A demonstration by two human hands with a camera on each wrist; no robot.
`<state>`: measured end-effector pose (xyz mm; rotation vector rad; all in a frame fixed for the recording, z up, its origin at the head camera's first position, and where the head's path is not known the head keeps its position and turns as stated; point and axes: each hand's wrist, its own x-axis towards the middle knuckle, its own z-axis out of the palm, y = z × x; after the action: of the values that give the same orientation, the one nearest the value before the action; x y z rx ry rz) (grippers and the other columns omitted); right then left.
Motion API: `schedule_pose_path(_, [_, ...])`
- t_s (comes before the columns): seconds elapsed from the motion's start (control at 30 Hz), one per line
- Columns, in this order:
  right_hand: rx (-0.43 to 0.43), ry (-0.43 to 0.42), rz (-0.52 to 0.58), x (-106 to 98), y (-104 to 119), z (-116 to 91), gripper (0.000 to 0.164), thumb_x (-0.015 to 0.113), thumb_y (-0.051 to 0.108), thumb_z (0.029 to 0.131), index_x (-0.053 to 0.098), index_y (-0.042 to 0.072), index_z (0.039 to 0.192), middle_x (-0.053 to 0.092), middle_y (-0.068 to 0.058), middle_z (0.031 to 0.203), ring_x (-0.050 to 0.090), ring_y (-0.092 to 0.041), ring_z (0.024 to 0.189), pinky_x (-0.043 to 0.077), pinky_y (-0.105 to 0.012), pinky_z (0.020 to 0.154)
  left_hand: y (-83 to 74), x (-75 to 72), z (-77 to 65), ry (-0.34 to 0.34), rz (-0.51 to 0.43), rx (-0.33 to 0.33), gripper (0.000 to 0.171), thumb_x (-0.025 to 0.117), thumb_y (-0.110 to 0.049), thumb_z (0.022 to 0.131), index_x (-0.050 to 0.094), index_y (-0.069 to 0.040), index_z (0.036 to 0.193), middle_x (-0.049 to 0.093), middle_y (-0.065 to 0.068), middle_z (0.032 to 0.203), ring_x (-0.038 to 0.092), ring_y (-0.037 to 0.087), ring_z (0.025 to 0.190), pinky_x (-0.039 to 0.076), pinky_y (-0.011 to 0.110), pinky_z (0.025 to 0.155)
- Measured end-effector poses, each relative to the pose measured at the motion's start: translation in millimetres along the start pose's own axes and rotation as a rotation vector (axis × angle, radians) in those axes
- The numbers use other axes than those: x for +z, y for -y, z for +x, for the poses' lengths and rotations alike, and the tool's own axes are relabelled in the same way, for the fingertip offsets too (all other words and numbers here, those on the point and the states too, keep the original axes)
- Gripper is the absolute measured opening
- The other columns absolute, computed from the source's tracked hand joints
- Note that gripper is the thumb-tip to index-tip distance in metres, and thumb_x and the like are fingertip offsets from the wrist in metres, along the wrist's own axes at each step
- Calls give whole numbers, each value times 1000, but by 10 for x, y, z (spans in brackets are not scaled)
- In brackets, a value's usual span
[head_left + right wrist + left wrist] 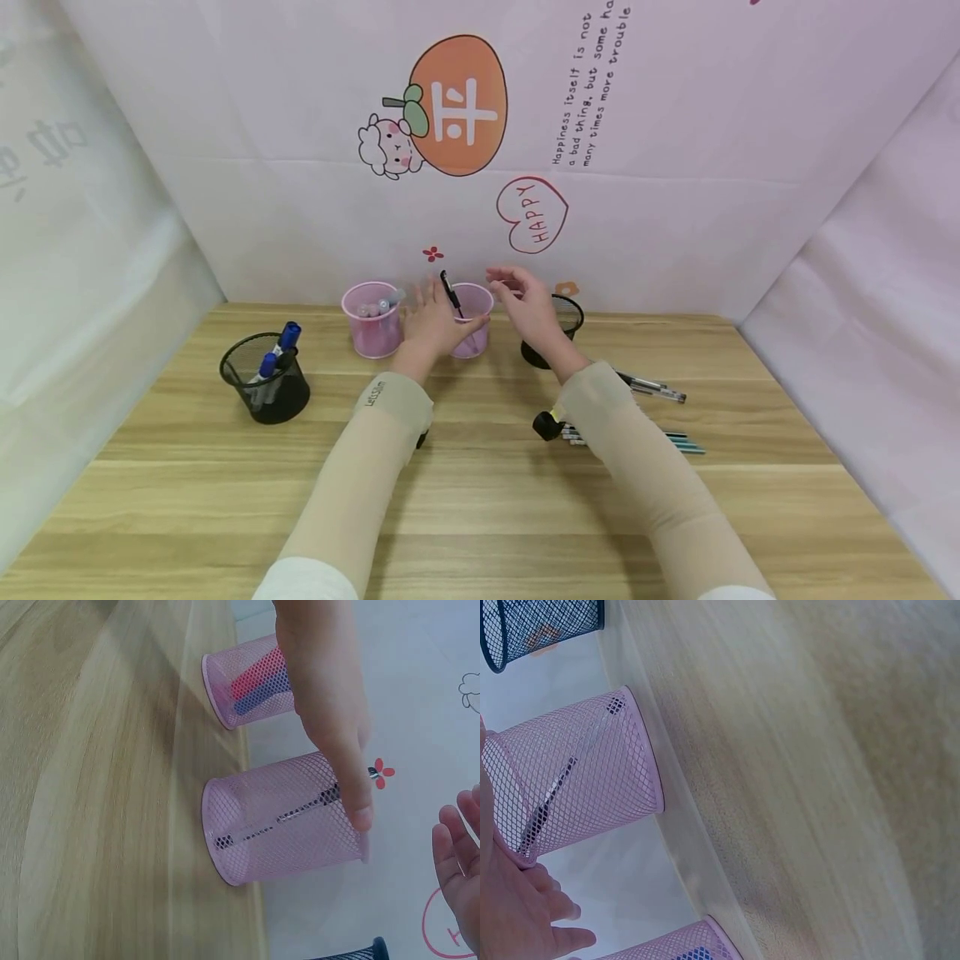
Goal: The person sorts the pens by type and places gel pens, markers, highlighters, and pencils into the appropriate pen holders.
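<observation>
A pink mesh pen cup (480, 340) stands near the back wall, holding a black pen (452, 292) that leans inside it. My left hand (432, 323) is at this cup's rim, thumb reaching across the near side and the other fingers extended behind; in the left wrist view the palm (514, 907) lies right at the rim. Through the mesh, the right wrist view shows the pen's lower end at the cup's base. Just right of the cup, my right hand (529, 310) is raised with loosely bent fingers, holding nothing.
Left of my left hand stands another pink cup (375, 335) with several markers. A black mesh cup (281, 400) at far left holds blue-capped markers. Partly behind my right hand is another black cup (573, 315). Pens (652, 387) and pencils (690, 447) lie on the right.
</observation>
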<state>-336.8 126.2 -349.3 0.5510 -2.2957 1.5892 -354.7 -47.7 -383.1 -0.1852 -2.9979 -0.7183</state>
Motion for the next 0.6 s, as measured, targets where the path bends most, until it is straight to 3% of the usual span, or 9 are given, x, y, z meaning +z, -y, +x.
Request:
schedule_pose_path(0.47, [-89, -22, -27, -264, -23, -86, 24, 60, 7, 104, 68, -4, 124, 71, -20, 119, 67, -29, 109, 54, -35, 92, 18, 17, 6, -3, -17, -1, 124, 58, -78, 87, 5, 4, 162, 3, 21, 170, 3, 41, 155, 9, 64, 121])
schedule_pose_path(0.6, [-84, -5, -40, -370, -31, -108, 26, 60, 9, 104, 68, -2, 126, 70, -21, 123, 65, -30, 112, 53, -38, 95, 13, 8, 6, 3, -19, -1, 123, 58, -77, 88, 4, 4, 162, 2, 21, 170, 3, 41, 155, 9, 63, 121])
